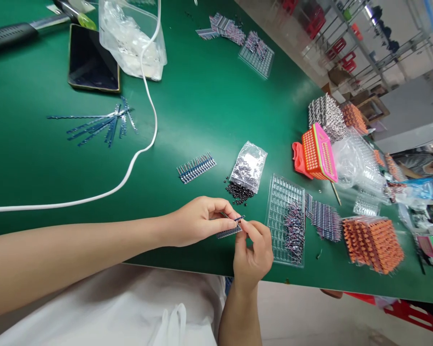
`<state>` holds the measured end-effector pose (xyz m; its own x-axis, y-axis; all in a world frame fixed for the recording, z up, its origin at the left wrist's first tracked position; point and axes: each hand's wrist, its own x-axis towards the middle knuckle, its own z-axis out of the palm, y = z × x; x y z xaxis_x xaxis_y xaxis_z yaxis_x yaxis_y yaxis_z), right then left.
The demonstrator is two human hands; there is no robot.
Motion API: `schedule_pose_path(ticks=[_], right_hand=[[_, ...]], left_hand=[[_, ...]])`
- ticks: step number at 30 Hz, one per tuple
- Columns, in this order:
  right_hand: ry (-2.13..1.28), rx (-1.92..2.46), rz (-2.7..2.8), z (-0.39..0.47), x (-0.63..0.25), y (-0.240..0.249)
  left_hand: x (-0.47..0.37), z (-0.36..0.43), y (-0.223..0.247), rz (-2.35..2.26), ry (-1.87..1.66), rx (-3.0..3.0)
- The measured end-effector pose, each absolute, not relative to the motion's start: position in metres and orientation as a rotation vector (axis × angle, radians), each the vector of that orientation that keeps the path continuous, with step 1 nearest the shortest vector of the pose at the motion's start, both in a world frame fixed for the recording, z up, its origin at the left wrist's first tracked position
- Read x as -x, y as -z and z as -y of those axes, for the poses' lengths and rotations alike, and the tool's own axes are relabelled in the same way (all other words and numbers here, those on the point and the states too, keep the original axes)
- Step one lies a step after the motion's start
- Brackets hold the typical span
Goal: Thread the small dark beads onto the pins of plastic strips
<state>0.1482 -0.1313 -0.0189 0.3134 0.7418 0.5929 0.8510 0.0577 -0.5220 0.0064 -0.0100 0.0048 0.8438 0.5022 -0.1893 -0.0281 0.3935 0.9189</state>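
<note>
My left hand (198, 222) is closed on a strip of small blue-and-silver parts (229, 232), whose row shows below the thumb. My right hand (253, 249) is pinched at the strip's right end, fingertips close to the left ones; what it grips is too small to make out. Just beyond the hands, a pile of tiny dark beads (241, 191) spills from a clear plastic bag (249, 163). A similar strip with thin pins (197, 167) lies on the green table to the left. To the right of my right hand stands a clear compartment tray (278, 211) with a heap of pinned parts (295, 230).
A white cable (130, 168) curves across the green table (195, 105). Blue strips (104, 122), a phone (94, 60), a plastic tub (160, 53) and a black-handled tool (10, 36) lie left. Right are stacked orange parts (373, 242) and an orange basket (312, 151).
</note>
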Motion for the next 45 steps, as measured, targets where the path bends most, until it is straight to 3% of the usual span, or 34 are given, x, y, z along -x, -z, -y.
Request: schedule_pose_path(ticks=[22,45], right_hand=[[0.400,1.743,1.483,0.1326,-0.1525,0.0262],[0.171,1.694,1.409,0.1315,-0.1526,0.0275]], left_hand=[[-0.0077,0.0086,-0.0045,-0.470,-0.301,-1.053],[-0.0065,0.0095,-0.0016,-0.458,-0.344,-1.181]])
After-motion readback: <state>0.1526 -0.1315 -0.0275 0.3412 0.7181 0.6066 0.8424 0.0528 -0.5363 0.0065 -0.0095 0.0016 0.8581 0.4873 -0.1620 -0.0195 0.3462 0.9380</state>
